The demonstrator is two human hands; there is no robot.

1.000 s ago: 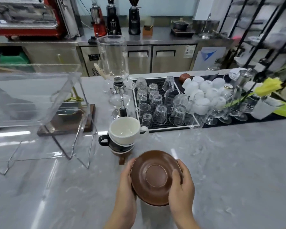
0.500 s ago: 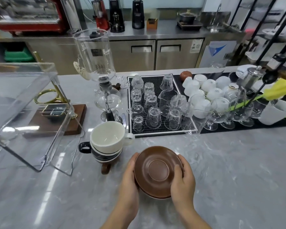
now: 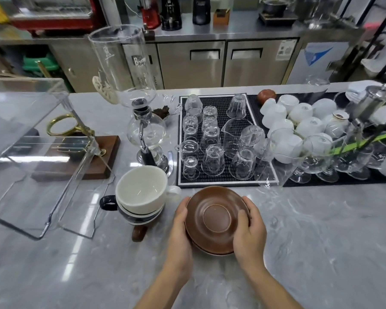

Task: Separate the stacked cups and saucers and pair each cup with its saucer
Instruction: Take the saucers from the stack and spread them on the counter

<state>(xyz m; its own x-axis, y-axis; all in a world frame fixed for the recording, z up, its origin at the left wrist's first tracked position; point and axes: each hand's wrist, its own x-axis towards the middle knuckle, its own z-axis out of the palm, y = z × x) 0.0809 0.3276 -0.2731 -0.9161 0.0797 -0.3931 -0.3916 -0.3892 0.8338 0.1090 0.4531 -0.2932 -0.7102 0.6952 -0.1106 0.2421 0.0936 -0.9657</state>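
Brown glazed saucers (image 3: 216,219), stacked near the counter's front edge, are gripped at opposite rims by left hand (image 3: 180,221) and right hand (image 3: 250,230); judged slippery, breakable.

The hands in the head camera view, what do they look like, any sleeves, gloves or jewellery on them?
Both the left hand and the right hand are bare, with no gloves. No rings show on the fingers that are visible, and neither wrist carries a watch or bracelet. The forearms are uncovered down to the bottom edge of the picture, so no sleeve shows. No markings are visible.
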